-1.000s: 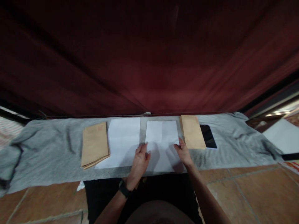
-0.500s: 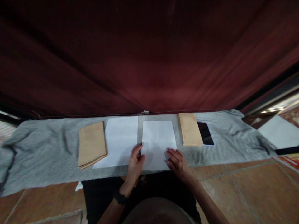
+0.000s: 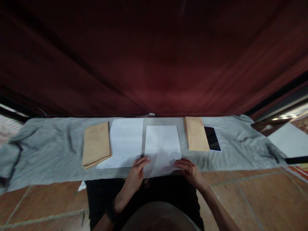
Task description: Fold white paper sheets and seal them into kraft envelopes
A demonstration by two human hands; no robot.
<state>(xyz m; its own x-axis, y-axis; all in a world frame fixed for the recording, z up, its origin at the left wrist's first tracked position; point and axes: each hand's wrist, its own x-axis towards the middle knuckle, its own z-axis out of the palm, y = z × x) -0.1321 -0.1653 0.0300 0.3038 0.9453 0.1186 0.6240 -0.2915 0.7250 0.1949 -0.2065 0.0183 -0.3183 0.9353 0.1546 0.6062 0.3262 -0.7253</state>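
A white sheet of paper (image 3: 162, 146) lies on a grey cloth (image 3: 53, 150) in front of me. My left hand (image 3: 136, 170) rests at the sheet's near left corner, fingers stretched onto the paper. At the near right corner, my right hand (image 3: 190, 168) touches the edge with its fingers extended. A second white sheet (image 3: 125, 141) lies just to the left. One stack of brown envelopes (image 3: 96, 143) sits further left, and another brown envelope stack (image 3: 196, 134) lies right of the sheet.
A dark phone (image 3: 212, 138) lies beside the right envelopes. A dark red curtain (image 3: 154, 64) hangs behind the cloth. Brown floor tiles (image 3: 252, 199) surround me. More white paper (image 3: 292, 139) lies at the far right.
Both hands slid from the middle of the sheet's side edges back to its near corners. The raised far half of the sheet now lies flat.
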